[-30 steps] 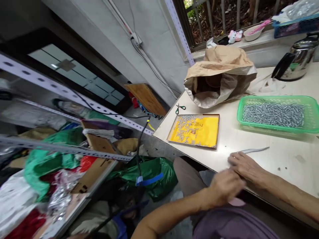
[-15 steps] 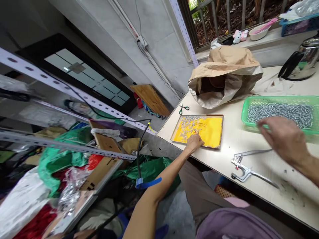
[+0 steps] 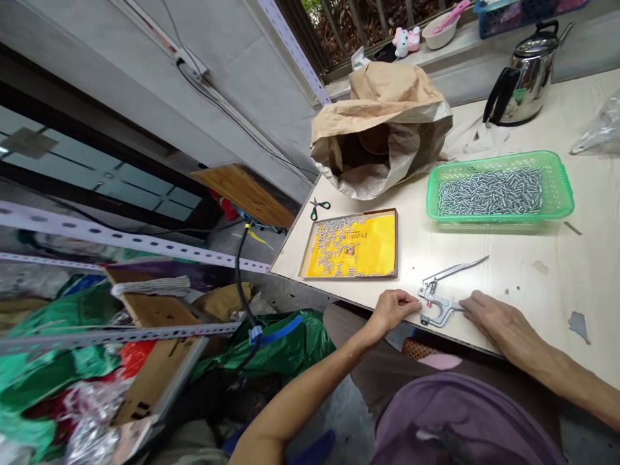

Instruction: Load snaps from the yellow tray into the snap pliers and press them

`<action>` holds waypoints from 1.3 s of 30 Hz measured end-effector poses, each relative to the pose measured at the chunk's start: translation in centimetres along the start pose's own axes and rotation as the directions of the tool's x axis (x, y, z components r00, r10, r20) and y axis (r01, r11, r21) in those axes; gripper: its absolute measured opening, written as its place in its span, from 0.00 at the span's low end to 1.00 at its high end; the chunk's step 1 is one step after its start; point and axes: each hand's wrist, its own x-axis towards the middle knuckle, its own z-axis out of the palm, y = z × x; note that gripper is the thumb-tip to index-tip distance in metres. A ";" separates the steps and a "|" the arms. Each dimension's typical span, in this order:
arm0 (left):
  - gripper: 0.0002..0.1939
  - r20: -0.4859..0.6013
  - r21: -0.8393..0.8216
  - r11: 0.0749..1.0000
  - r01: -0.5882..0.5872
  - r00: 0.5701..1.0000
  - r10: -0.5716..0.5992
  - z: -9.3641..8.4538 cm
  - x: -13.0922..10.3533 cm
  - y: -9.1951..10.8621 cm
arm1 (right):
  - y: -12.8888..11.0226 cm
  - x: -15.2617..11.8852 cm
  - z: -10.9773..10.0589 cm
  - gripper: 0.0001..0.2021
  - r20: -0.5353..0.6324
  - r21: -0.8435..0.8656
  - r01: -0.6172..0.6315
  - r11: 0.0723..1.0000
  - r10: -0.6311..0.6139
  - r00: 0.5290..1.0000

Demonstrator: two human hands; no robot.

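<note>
Pliers [image 3: 448, 311] are being held by the right hand [image 3: 495, 321]. The left hand [image 3: 391, 312], fingers pinched, contents unclear, is possibly being endangered by their slipping.

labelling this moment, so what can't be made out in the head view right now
All in the head view:
Left hand: its own fingertips hide whether it pinches anything small.
Hand pliers: the right hand covers the lower handle's end.
Brown paper bag: shadow obscures its contents.
Blue basket: cut off by the upper edge.
Clear plastic bag: cut off by the right edge.
</note>
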 end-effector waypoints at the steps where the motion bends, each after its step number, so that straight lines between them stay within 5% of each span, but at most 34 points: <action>1: 0.10 0.005 0.032 0.999 0.012 1.000 -0.012 0.2 0.1 0.1 | 0.0 0.0 0.1 0.13 -0.002 -0.013 -0.001 1.000 0.001 1.000; 14: 0.11 0.142 0.293 0.956 0.033 0.987 -0.078 0.4 1.8 1.1 | -0.5 0.1 -0.3 0.11 0.101 -0.127 -0.035 0.991 0.048 0.994; 25: 0.11 0.186 0.265 0.960 0.090 0.972 -0.142 0.8 1.7 0.8 | 0.2 0.1 2.8 0.12 0.024 -0.242 -0.044 0.969 0.051 0.998; 32: 0.12 0.247 0.202 0.974 0.103 0.957 -0.153 0.9 1.6 0.2 | 1.6 0.1 1.5 0.09 -0.003 -0.219 0.054 0.974 -0.056 0.998; 39: 0.11 0.230 0.207 0.973 0.102 0.962 -0.150 0.9 1.1 0.6 | 5.5 2.4 0.1 0.42 0.032 -0.247 0.103 0.964 -0.098 0.995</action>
